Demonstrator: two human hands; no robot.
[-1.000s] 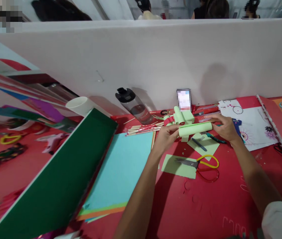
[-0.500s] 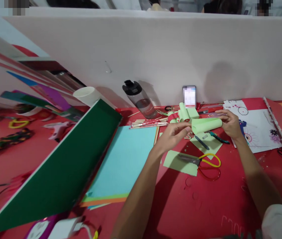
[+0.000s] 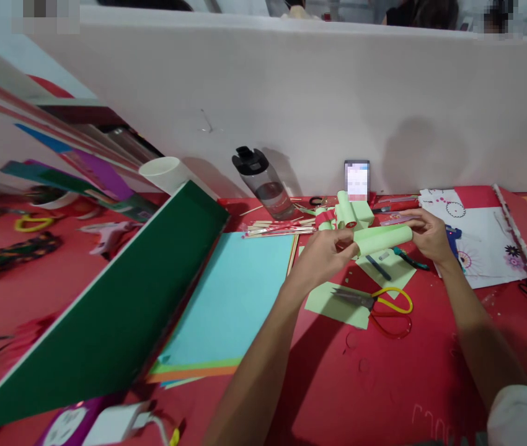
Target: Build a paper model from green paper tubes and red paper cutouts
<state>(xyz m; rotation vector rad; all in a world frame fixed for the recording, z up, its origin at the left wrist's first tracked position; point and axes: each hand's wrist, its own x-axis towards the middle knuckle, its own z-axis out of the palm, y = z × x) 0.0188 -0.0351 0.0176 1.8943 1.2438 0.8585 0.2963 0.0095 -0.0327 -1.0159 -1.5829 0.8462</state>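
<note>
Green paper roll (image 3: 384, 241) held at both ends above a red counter (image 3: 375, 396)

The left hand (image 3: 322, 257) had its grip pinching the near-left end of the roll, thumb against fingers. The right hand (image 3: 432, 236) had its grip closed on the opposite end, its fingertips bunched there. The roll lay roughly level between them, raised over the counter, a little in front of a small cluster of other green rolls (image 3: 346, 210).

Just below the roll, a dark slim tool (image 3: 378, 267) rested on a green scrap (image 3: 396, 282), beside pliers (image 3: 410, 258) with teal handles. Nearer the person, scissors (image 3: 374, 301) with one yellow and one red handle lay with their blades over a green paper piece (image 3: 328, 310). A blue tool (image 3: 454, 237) sat partly behind the right wrist, next to a white sheet (image 3: 489, 238) drawn with flower shapes.

At the back, a lit phone (image 3: 357, 178) stood against a white partition (image 3: 319, 99), and a black-capped bottle (image 3: 268, 189) stood farther left, behind thin sticks (image 3: 275, 230). Light blue paper (image 3: 230, 297) lay left of the left forearm, alongside a tilted dark green board (image 3: 119, 297). A pink glue gun (image 3: 108, 236) lay beyond the board.
</note>
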